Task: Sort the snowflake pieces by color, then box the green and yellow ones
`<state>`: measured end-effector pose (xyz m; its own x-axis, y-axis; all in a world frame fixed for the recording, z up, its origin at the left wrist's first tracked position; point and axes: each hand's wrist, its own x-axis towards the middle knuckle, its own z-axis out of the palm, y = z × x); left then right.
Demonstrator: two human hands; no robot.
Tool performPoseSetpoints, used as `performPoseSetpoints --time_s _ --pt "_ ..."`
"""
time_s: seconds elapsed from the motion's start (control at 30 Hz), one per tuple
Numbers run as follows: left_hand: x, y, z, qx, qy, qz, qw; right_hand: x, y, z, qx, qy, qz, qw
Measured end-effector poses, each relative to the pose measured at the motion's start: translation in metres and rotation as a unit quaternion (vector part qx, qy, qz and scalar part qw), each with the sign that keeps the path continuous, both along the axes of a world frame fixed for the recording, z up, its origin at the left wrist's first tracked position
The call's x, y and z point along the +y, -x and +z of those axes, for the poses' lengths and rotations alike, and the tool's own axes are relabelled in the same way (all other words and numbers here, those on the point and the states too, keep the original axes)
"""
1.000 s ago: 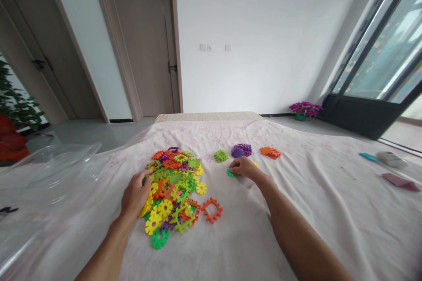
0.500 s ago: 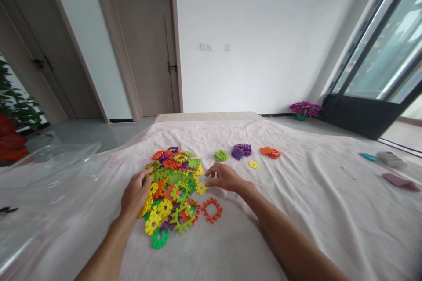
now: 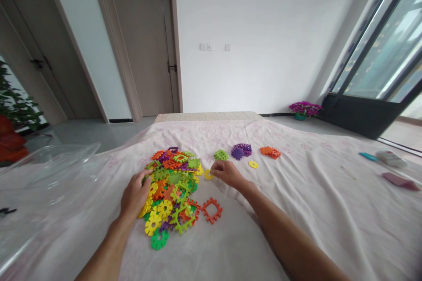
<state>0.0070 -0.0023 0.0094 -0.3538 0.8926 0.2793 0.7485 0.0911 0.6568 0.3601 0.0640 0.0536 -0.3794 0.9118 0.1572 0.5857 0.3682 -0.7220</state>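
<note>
A heap of plastic interlocking pieces [image 3: 174, 178] in green, yellow, orange and purple lies in front of me on the cloth. My left hand [image 3: 135, 191] rests against the heap's left edge, fingers apart and touching the pieces, holding none. At the right side of the heap, my right hand [image 3: 227, 174] pinches a yellow notched disc [image 3: 208, 174] between thumb and fingertips. Beyond that hand are a small green stack [image 3: 221, 154], a purple stack [image 3: 241, 151], an orange stack [image 3: 270, 152] and a single yellow disc [image 3: 253, 164].
An orange square frame piece [image 3: 212, 210] lies right of the heap, and a green disc [image 3: 160, 239] at its near end. Clear plastic containers [image 3: 59, 167] stand on the left. At far right are a white-and-grey object [image 3: 391, 159] and a pink item [image 3: 400, 181] on the wrinkled cloth [image 3: 313, 210].
My right hand has closed on a yellow disc from the heap's right edge and lifted it slightly away, up and to the right. The left hand has stayed in place.
</note>
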Motion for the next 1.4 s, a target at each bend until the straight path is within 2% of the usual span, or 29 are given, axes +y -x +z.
performPoseSetpoints --time_s 0.2,0.37,0.47,0.57,0.77,1.1,1.2,1.3,1.33,1.4 --pt "0.001 0.001 -0.001 0.008 -0.002 0.001 1.000 0.033 -0.068 0.002 -0.028 -0.015 -0.125 0.992" --pt "0.002 0.001 -0.001 0.015 -0.008 0.007 1.000 0.045 -0.125 -0.006 -0.098 -0.002 -0.246 0.964" --pt "0.002 0.001 -0.001 0.013 -0.006 0.008 1.000 0.045 -0.140 -0.010 -0.132 0.009 -0.279 0.951" --pt "0.001 0.001 -0.001 0.012 -0.005 0.007 1.000 0.041 -0.141 -0.009 -0.143 0.001 -0.305 0.942" --pt "0.000 0.000 0.001 0.014 -0.004 0.008 1.000 0.036 -0.142 -0.005 -0.143 -0.018 -0.279 0.949" --pt "-0.002 -0.002 0.004 0.008 0.004 0.008 1.000 0.036 -0.149 -0.002 -0.191 0.012 -0.204 0.960" --pt "-0.002 -0.001 0.003 0.008 0.001 0.005 1.000 0.035 -0.147 -0.002 -0.187 0.011 -0.226 0.956" --pt "-0.002 -0.002 0.004 0.006 0.003 0.003 1.000 0.035 -0.135 0.000 -0.176 -0.023 -0.272 0.946" --pt "-0.003 -0.003 0.004 0.005 0.004 0.003 1.000 0.035 -0.128 0.002 -0.161 -0.034 -0.264 0.950" --pt "-0.003 -0.004 0.006 0.005 0.007 0.003 1.000 0.033 -0.109 0.006 -0.107 -0.031 -0.193 0.975"
